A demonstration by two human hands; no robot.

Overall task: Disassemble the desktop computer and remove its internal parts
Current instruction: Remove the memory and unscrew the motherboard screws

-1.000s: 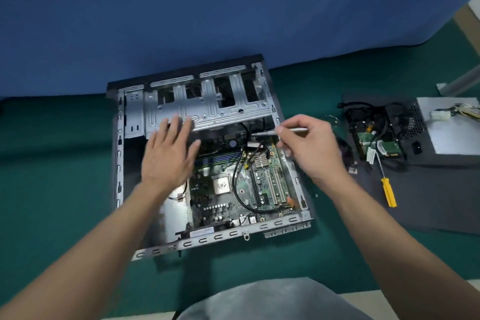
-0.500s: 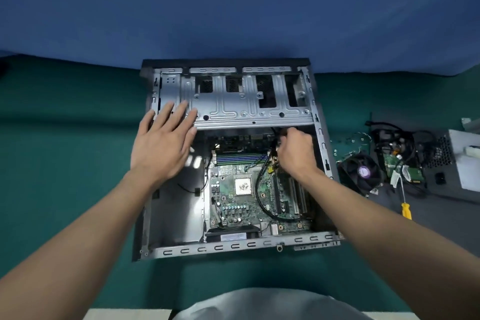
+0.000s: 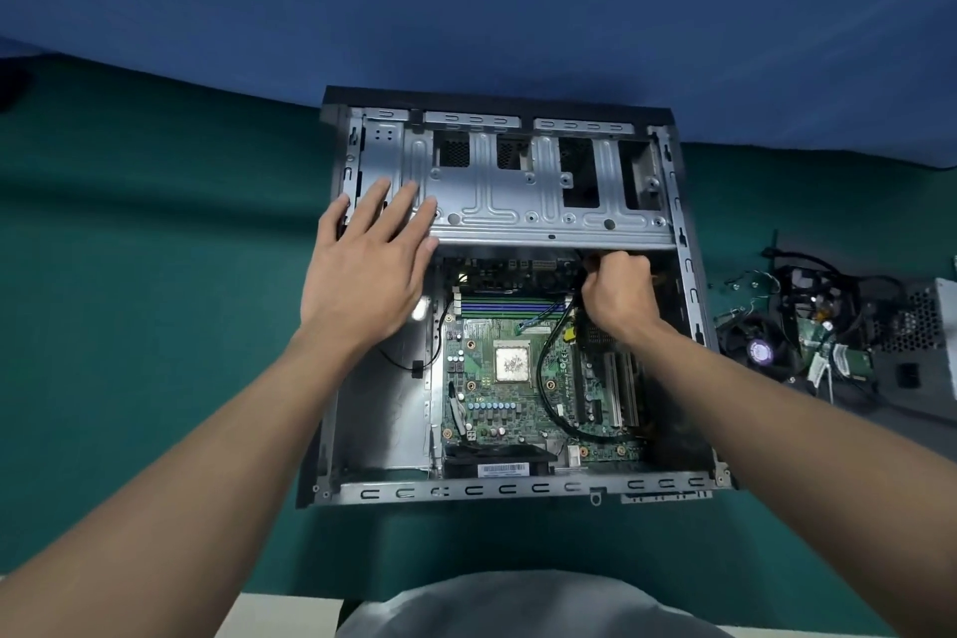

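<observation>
Flatly pressed left hand (image 3: pixel 362 269), fingers straight, on drive cage (image 3: pixel 518 202); held curled right hand (image 3: pixel 616 295) over motherboard (image 3: pixel 492 409), contents hidden.

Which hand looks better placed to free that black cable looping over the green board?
The right hand: its fingers are curled at the upper end of the black cable. The left hand lies flat on the metal drive cage, likely steadying it.

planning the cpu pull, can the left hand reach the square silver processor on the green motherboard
Likely yes: the square silver processor lies uncovered; the left hand, flat on the grey metal cage, holds nothing.
</observation>
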